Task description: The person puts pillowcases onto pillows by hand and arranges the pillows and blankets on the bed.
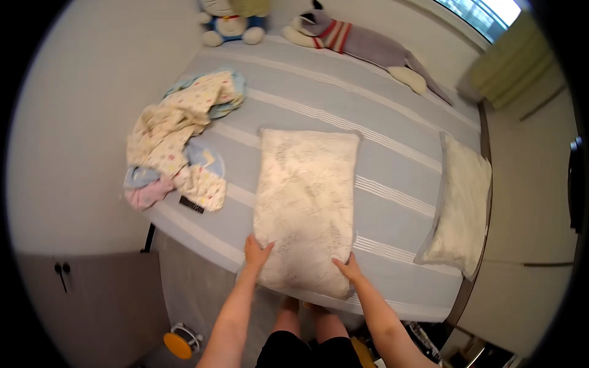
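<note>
A cream pillow (307, 196) with a faint grey pattern lies lengthwise on the striped blue-grey bed (392, 153), its near end at the bed's front edge. On its left side my left hand (257, 251) grips the edge, thumb on top and the other fingers hidden at the side. Opposite it, my right hand (348, 268) holds the right edge the same way, slightly closer to me. A second pale pillow (463, 205) rests along the bed's right side, apart from both hands.
Crumpled patterned bedding (178, 129) and a small dark object (191, 205) lie at the left. A blue plush toy (232, 27) and a long grey plush toy (368, 46) line the far edge. An orange-topped round object (179, 345) stands on the floor.
</note>
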Motion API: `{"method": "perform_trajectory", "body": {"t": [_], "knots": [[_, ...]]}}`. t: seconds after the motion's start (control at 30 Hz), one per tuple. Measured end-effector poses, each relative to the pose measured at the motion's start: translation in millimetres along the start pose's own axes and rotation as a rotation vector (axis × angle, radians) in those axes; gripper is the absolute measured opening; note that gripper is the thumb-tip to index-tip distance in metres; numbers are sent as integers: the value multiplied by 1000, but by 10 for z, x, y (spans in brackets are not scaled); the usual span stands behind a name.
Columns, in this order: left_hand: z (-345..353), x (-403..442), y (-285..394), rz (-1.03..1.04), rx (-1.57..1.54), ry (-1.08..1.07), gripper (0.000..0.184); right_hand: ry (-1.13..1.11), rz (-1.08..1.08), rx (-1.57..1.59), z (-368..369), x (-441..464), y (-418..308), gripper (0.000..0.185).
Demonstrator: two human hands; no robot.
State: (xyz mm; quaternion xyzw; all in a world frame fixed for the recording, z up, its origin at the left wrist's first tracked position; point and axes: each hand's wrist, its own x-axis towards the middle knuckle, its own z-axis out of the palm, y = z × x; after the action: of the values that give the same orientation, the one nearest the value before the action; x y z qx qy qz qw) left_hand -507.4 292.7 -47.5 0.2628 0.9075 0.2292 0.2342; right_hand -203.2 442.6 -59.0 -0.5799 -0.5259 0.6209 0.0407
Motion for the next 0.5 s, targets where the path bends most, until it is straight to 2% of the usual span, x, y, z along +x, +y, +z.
{"method": "perform_trajectory", "body": {"t": [0.03, 0.1, 0.2, 0.23, 0.33, 0.43, 0.5], "knots": [[49, 131, -131, -60, -117, -53, 71, 29, -49, -31, 78, -13, 15, 86], [296, 322, -347, -213, -357, -153, 78, 120, 20, -84, 176, -107, -84, 85], [207, 442, -26, -209, -459, -271, 77, 129, 62, 8, 150, -90, -55, 77], [215, 433, 119, -114, -528, -251, 64, 115, 60, 72, 120, -70, -57, 74], [145, 283, 788, 3, -453, -146, 49, 291, -52, 12, -138, -213, -254, 60], [216, -44, 1490, 88, -608, -13, 38, 621, -149, -171, -604, -472, -608, 48], [338, -319, 2037, 110, -701, 20, 34, 788, -316, -205, -1086, -504, -654, 47]]}}
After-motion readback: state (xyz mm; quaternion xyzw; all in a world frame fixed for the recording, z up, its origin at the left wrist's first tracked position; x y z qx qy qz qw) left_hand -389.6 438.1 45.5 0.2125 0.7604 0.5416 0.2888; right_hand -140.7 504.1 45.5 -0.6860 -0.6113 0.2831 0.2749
